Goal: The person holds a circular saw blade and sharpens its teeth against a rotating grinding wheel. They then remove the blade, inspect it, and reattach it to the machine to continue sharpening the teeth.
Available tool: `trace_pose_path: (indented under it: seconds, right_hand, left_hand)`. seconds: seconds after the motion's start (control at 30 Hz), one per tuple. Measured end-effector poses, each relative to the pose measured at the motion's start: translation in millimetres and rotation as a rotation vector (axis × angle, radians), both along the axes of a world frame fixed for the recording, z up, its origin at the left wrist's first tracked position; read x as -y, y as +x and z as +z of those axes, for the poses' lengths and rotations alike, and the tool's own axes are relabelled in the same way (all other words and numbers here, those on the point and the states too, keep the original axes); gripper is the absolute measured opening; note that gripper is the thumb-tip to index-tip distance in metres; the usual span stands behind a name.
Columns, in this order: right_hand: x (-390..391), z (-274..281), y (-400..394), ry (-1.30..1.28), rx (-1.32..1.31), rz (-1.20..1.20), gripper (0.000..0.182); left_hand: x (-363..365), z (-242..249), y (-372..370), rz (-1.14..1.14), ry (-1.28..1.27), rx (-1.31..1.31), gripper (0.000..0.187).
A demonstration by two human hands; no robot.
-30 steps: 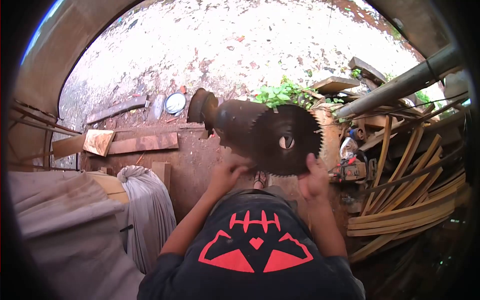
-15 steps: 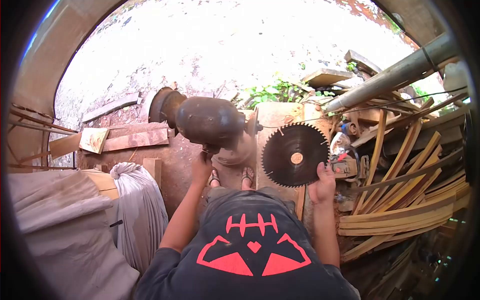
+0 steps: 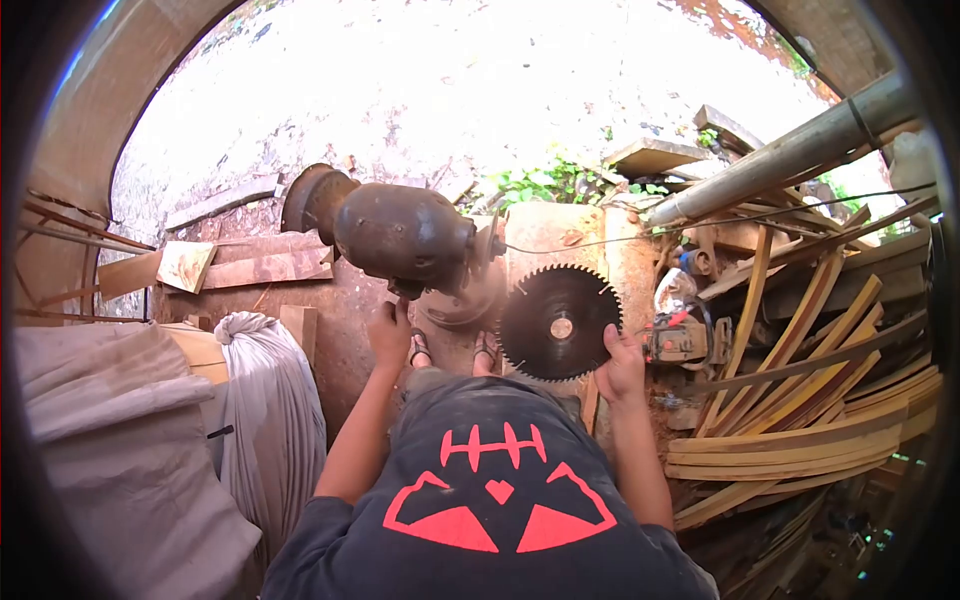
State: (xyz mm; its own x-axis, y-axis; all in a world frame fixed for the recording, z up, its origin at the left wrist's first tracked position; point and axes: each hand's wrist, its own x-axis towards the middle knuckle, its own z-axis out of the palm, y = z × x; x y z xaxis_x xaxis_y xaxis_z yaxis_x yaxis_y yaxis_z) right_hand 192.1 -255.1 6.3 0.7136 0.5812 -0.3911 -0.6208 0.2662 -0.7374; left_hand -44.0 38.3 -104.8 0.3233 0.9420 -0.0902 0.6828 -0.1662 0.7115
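A dark circular saw blade with a toothed rim and a round centre hole lies flat-on to my view. My right hand pinches its right edge, thumb on top and the fingers hidden beneath. On the left stands a dark, rusty electric motor with a wide pulley-like wheel at its left end and a disc on a shaft at its right end. My left hand is closed just below the motor's underside; whether it grips a small part there is hidden. The blade is apart from the motor's shaft.
An orange-and-grey chainsaw sits to the right, beside a pile of curved wood strips. A cable crosses behind the blade. Planks lie left of the motor, near a knotted grey cloth. A thick pole slants at upper right.
The saw blade and my right hand have moved left and slightly closer to my body. My left hand sits a little lower under the motor. The whole view has shifted slightly.
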Motion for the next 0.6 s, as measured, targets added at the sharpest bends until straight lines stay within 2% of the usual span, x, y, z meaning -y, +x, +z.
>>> trace_pose_path:
  seconds: [0.1, 0.2, 0.3, 0.4, 0.43, 0.6]
  right_hand:
    - [-2.1, 0.3, -3.1, 0.008, -0.009, -0.005, 0.023]
    - [0.2, -1.0, -7.0, 0.046, -0.014, 0.02, 0.026]
    - [1.5, -3.6, -13.2, 0.156, -0.001, 0.106, 0.034]
    - [-6.4, 8.3, -29.5, 0.214, -0.037, 0.182, 0.032]
    - [-3.5, 3.4, -35.1, 0.195, -0.081, 0.206, 0.032]
    - [3.1, 10.3, -57.8, 0.062, 0.017, 0.175, 0.027]
  left_hand:
    - [22.2, 64.3, 17.2, -0.051, -0.236, 0.085, 0.037]
    - [40.2, 94.3, 28.9, -0.294, -0.575, 0.506, 0.032]
    - [56.7, 136.0, 44.6, -0.465, -0.612, 0.619, 0.027]
    - [54.5, 158.6, 40.5, -0.697, -0.548, 0.472, 0.025]
    - [52.5, 177.9, 38.2, -0.716, -0.448, 0.357, 0.023]
    - [54.2, 171.1, 19.5, -0.711, -0.463, 0.405, 0.02]
